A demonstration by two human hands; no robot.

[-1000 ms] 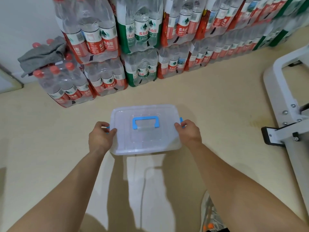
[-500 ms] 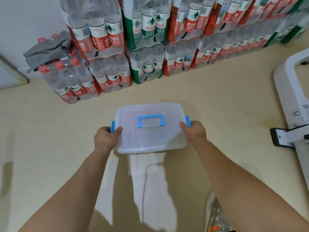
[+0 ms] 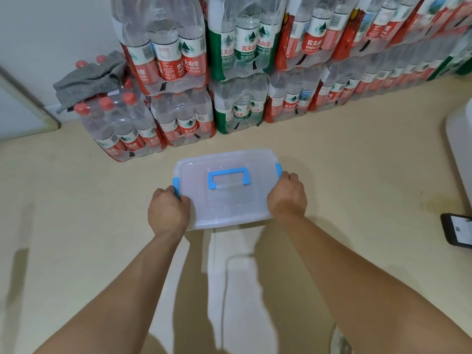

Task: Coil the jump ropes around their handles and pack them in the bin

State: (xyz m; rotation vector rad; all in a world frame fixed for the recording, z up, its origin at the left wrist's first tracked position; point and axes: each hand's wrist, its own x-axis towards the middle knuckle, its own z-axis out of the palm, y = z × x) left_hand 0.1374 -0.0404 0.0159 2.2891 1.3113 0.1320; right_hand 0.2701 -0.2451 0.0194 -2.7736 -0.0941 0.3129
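A clear plastic bin (image 3: 229, 200) with a lid, a blue carry handle (image 3: 228, 178) and blue side clips is in the middle of the view above the beige floor. My left hand (image 3: 168, 213) grips its left side at the blue clip. My right hand (image 3: 287, 198) grips the right side by the other clip. The lid is on. No jump rope is visible; what is inside the bin cannot be made out.
Shrink-wrapped packs of water bottles (image 3: 229, 72) are stacked along the wall ahead. A grey cloth (image 3: 89, 77) lies on the leftmost pack. A white frame with a black foot (image 3: 457, 233) stands at the right edge. A shoe (image 3: 339, 341) shows at the bottom.
The bin with both hands has shifted slightly forward and right in view. The blue side clips now show more. The white frame has slid toward the right edge.
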